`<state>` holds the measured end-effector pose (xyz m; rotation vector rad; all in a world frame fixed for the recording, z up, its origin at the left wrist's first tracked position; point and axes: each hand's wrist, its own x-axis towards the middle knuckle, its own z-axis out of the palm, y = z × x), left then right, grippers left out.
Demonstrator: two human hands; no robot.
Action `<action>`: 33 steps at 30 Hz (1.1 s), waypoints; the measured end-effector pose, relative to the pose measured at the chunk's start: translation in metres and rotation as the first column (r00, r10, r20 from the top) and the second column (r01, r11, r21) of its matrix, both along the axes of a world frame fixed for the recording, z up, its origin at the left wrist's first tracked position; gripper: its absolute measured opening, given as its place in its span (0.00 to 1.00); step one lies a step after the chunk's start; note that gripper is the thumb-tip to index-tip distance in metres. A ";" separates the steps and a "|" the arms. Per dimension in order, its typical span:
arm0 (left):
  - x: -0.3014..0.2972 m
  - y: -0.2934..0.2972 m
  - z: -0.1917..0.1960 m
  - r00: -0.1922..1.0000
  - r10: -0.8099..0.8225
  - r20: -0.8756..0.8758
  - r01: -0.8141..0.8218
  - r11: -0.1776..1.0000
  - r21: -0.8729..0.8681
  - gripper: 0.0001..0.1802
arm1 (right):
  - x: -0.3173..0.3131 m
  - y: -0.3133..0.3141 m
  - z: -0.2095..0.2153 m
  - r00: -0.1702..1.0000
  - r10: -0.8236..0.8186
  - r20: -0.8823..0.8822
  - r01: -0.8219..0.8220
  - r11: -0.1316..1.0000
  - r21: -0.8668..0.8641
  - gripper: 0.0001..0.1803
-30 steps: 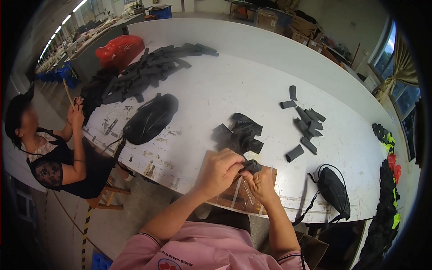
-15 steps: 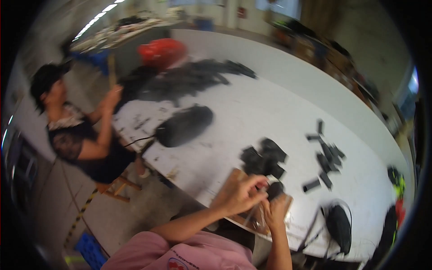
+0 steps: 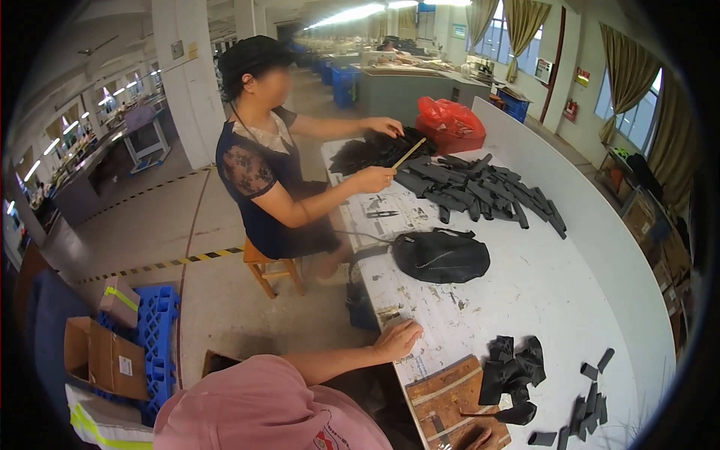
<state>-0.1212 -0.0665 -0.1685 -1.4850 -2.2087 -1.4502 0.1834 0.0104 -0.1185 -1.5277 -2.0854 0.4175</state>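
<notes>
At nine o'clock in the view, on the floor, a blue plastic pallet (image 3: 154,334) lies with an open cardboard box (image 3: 105,356) against its left edge; a yellow-and-black floor stripe (image 3: 161,264) runs above them, and bare concrete spreads between it and the table.

The person's left hand (image 3: 397,339) rests at six o'clock on the near edge of the white table (image 3: 525,292), palm down, fingers loosely curled and together, holding nothing; a small scrap of paper (image 3: 388,313) lies just above it at twelve o'clock from the knuckles. Up the same edge, a co-worker in a dark top (image 3: 262,187) sits on a wooden stool (image 3: 270,270) and holds a thin wooden stick (image 3: 409,153) over a pile of dark strips (image 3: 480,187).

A black pouch (image 3: 441,256) lies in the middle of the table, well apart from the left hand, with bare tabletop between them.

At five o'clock a brown work board (image 3: 450,394) sits flush with the table's near edge. The right hand (image 3: 474,437) shows only as a sliver at the picture's bottom rim, touching the board; how far its fingers are open I cannot tell. Just beside the board, at three o'clock from it, lies a heap of black fabric pieces (image 3: 512,367), its lowest piece overlapping the board's corner. Farther right, small black strips (image 3: 589,409) are scattered near the table's curved far edge. Open white surface stretches above the heap at twelve o'clock.
</notes>
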 end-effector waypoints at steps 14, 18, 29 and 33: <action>0.004 -0.002 -0.003 0.995 0.059 -0.082 -0.060 0.998 -0.001 0.05 | 0.026 0.021 -0.045 0.958 -0.031 -0.286 -0.074 0.933 -0.351 0.20; 0.004 -0.001 -0.001 0.994 0.065 -0.087 -0.066 0.998 -0.011 0.06 | 0.021 0.018 -0.028 0.988 -0.025 -0.152 -0.033 0.930 -0.367 0.22; 0.004 -0.003 -0.004 0.995 0.065 -0.071 -0.067 0.998 -0.021 0.06 | 0.010 0.007 -0.011 0.996 -0.029 -0.080 0.016 0.987 -0.162 0.21; 0.004 -0.002 -0.003 0.995 0.063 -0.075 -0.063 0.998 -0.006 0.07 | 0.010 0.009 -0.010 0.999 -0.035 -0.017 0.031 0.983 -0.180 0.22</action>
